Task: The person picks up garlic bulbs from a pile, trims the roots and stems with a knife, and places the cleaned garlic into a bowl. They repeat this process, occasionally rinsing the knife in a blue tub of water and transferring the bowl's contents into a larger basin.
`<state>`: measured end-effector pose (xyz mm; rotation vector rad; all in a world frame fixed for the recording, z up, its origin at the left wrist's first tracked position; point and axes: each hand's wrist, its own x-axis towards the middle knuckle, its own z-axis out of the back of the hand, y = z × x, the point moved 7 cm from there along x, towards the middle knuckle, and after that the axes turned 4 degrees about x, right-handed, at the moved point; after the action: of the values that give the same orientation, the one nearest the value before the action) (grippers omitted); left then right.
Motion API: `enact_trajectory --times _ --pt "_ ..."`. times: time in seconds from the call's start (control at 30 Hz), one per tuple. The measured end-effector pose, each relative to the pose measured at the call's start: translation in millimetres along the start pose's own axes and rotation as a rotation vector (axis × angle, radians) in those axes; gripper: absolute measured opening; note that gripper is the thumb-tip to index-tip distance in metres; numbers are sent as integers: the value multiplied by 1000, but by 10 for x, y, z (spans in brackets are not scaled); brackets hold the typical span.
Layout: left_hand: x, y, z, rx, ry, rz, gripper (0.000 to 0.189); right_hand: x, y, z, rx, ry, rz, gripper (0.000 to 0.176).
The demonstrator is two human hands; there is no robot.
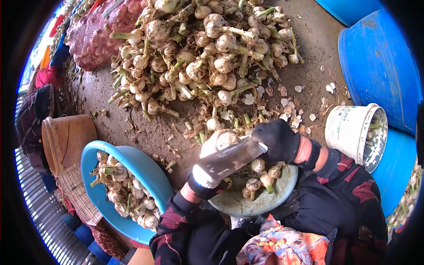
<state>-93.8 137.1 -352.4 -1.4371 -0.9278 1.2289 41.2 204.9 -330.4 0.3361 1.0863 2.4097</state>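
Note:
My right hand (276,140), in a black glove, is closed around the handle end of a wide-bladed knife (227,160). The blade reaches left across my left hand (205,176), which wears a white glove. A garlic bulb (227,140) sits at the left fingers, just beyond the blade; those fingers appear closed on it, though the blade covers part of them. Below both hands is a shallow pale basin (251,206) with several garlic bulbs (267,180) in it.
A big heap of garlic with stalks (207,57) lies on the floor ahead. At left stand a blue basin of bulbs (145,165) and a brown bucket (70,137). At right are a white bucket (344,132) and a blue barrel (377,66). Peel scraps (289,108) litter the floor.

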Motion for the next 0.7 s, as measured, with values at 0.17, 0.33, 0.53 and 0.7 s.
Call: enact_trajectory --times 0.17,0.33,0.53,0.7 --pt "-179 304 -145 -435 19 262 41 -67 -168 -94 26 -37 22 24" --pt "30 -526 -149 66 218 -40 26 -373 -1035 -69 -97 45 -377 11" --pt "99 -205 93 -251 -84 84 49 -352 -613 174 259 -293 -500 12" --pt "134 19 -41 -818 -305 300 55 -302 -263 -153 818 -220 -465 18"
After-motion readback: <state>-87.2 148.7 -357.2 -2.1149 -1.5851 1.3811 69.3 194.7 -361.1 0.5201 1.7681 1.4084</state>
